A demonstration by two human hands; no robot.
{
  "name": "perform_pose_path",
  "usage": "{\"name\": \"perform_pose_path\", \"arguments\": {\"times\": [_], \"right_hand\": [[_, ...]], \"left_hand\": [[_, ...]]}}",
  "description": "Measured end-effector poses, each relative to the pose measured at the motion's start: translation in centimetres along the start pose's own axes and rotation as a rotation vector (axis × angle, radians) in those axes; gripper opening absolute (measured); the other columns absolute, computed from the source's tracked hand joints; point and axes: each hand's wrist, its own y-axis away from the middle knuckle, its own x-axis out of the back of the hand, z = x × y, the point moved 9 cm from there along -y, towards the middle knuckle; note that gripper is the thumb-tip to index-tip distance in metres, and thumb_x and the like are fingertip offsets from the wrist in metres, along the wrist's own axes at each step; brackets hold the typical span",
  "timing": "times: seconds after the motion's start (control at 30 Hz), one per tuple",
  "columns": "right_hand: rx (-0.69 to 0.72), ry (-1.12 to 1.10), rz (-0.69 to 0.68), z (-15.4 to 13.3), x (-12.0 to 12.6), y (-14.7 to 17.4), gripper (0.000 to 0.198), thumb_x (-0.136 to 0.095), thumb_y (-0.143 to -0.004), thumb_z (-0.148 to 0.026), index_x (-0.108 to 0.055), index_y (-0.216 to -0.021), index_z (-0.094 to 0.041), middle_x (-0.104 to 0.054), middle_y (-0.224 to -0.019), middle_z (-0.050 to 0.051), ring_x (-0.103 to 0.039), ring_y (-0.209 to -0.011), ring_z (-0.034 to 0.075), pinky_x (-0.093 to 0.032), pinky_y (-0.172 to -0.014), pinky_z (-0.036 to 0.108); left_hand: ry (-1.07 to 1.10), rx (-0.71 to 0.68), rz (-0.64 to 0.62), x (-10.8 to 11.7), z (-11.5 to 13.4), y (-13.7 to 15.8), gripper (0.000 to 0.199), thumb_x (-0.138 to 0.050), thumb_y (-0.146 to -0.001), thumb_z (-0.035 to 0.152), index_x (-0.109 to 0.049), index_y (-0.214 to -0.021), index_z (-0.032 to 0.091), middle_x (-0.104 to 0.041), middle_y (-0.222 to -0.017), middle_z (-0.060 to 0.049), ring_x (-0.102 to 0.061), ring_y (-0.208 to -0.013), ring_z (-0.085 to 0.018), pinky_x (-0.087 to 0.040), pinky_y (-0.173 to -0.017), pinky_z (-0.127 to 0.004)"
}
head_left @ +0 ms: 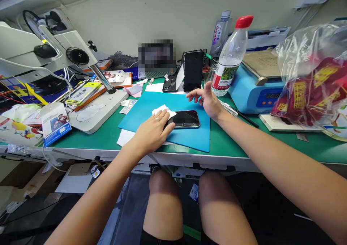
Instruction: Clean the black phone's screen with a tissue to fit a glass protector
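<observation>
On the blue mat [146,104] a smartphone [187,119] lies flat with its dark glass face up. My left hand [153,131] is over the phone's left end, its fingers pressing a folded white wipe [168,111] that sticks out past the fingertips. That end of the phone is hidden beneath the hand. My right hand [208,102] is raised above the mat's right edge, fingers spread and slightly curled, holding nothing. Behind it a second phone [193,71] with a black screen stands upright.
A water bottle [230,60] with a red cap stands close behind my right hand. Farther right are a blue scale [255,89] and a plastic bag [311,82] with red packets. A microscope stand [105,102] and small boxes [55,123] occupy the left side.
</observation>
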Motion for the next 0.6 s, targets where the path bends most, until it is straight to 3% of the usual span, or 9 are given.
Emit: {"name": "perform_pose_path", "arguments": {"times": [0.1, 0.33, 0.43, 0.6], "right_hand": [[-0.001, 0.007, -0.006, -0.2, 0.1, 0.2, 0.112, 0.0, -0.084, -0.098, -0.08, -0.089, -0.02, -0.073, -0.086, 0.01, -0.058, -0.078, 0.021, -0.045, -0.072, 0.037], [-0.016, 0.046, -0.046, -0.3, -0.1, 0.5, 0.115, 0.002, -0.082, -0.098, -0.081, -0.089, -0.019, -0.075, -0.088, 0.011, -0.06, -0.08, 0.022, -0.045, -0.072, 0.037], [-0.007, 0.054, -0.076, -0.2, -0.6, 0.4, 0.112, 0.0, -0.084, -0.097, -0.082, -0.088, -0.02, -0.075, -0.086, 0.01, -0.06, -0.08, 0.022, -0.045, -0.072, 0.036], [-0.002, 0.026, -0.071, 0.2, -0.6, 0.2, 0.106, -0.007, -0.089, -0.095, -0.082, -0.087, -0.02, -0.075, -0.086, 0.01, -0.058, -0.078, 0.021, -0.044, -0.073, 0.037]], "left_hand": [[-0.012, 0.012, -0.032, -0.2, -0.1, 1.6, 0.058, -0.035, -0.115, 0.043, -0.043, -0.162, 0.009, -0.038, -0.172, -0.019, -0.031, -0.163, -0.028, -0.029, -0.132, -0.049], [-0.019, -0.006, -0.055, -0.3, 2.1, 5.2, 0.068, -0.036, -0.113, 0.051, -0.04, -0.163, 0.006, -0.034, -0.171, -0.019, -0.03, -0.162, -0.03, -0.031, -0.131, -0.052], [-0.019, -0.017, -0.056, -0.2, 2.8, 4.7, 0.068, -0.037, -0.113, 0.052, -0.042, -0.162, 0.006, -0.037, -0.171, -0.018, -0.033, -0.161, -0.03, -0.033, -0.131, -0.051], [-0.033, -0.041, -0.023, 0.4, 3.3, 0.8, 0.055, -0.036, -0.115, 0.044, -0.052, -0.153, 0.009, -0.049, -0.166, -0.019, -0.042, -0.157, -0.029, -0.035, -0.128, -0.046]]}}
